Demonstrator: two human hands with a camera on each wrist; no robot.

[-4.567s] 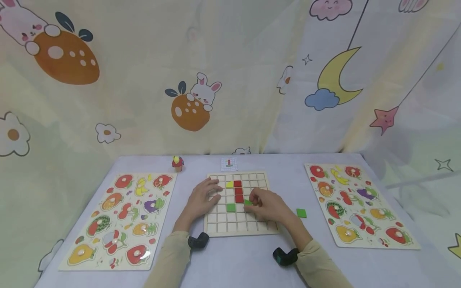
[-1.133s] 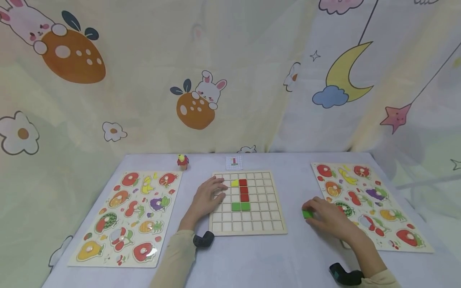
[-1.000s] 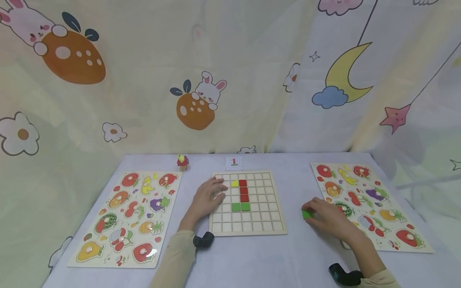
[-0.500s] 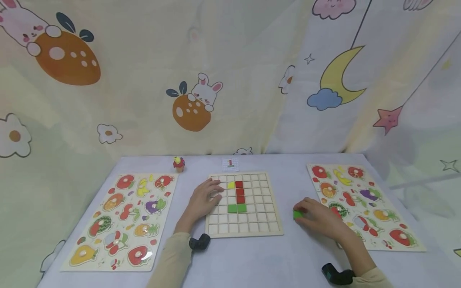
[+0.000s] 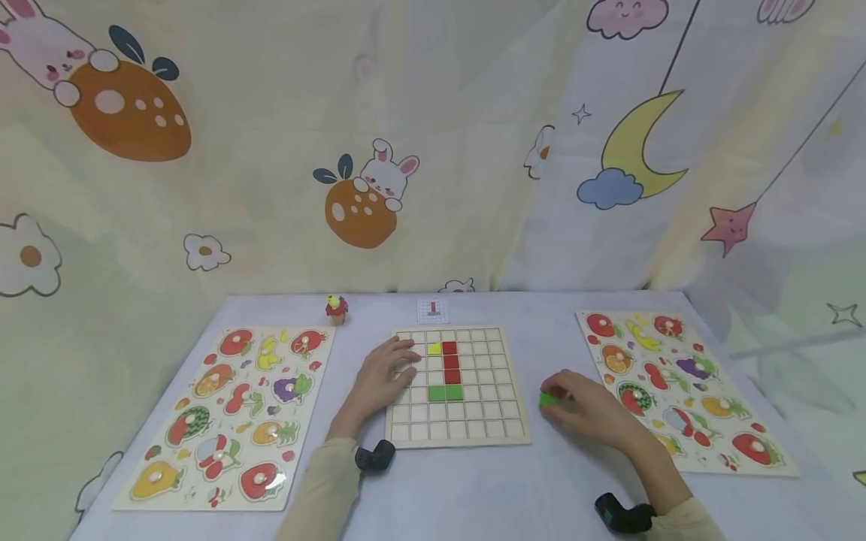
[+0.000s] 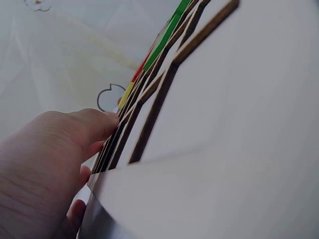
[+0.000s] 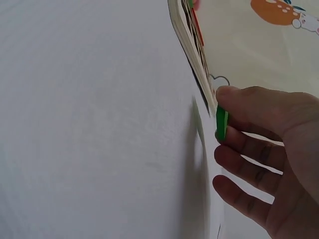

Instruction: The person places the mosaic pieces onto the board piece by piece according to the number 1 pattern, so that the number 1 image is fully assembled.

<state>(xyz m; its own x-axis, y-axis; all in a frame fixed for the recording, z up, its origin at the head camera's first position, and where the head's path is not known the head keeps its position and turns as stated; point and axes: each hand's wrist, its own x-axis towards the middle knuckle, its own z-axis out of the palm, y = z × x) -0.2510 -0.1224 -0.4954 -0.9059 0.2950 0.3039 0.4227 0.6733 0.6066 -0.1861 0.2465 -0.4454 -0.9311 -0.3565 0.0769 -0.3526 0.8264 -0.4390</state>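
Note:
A wooden grid board (image 5: 460,443) lies mid-table, with a yellow tile (image 5: 434,349), a column of red tiles (image 5: 451,362) and two green tiles (image 5: 445,393) set in its cells. My left hand (image 5: 383,379) rests on the board's left edge, fingers relaxed over the rim; in the left wrist view the fingertips touch the grid side. Right of the board, my right hand (image 5: 590,406) pinches a loose green square tile (image 7: 222,122) between thumb and finger, the other fingers loosely spread. The right wrist view shows that tile standing edge-on, over the white cloth.
Fruit puzzle boards lie on the left (image 5: 223,421) and right (image 5: 683,391) of the table. Behind the grid board is a small pattern card (image 5: 433,310), with a cupcake-like toy (image 5: 336,309) to its left. A printed curtain (image 5: 460,188) hangs behind.
Earlier my right hand set a green tile into the board beside the other green one. It then picked up the loose green tile at the right and has moved left with it. My left hand stays put.

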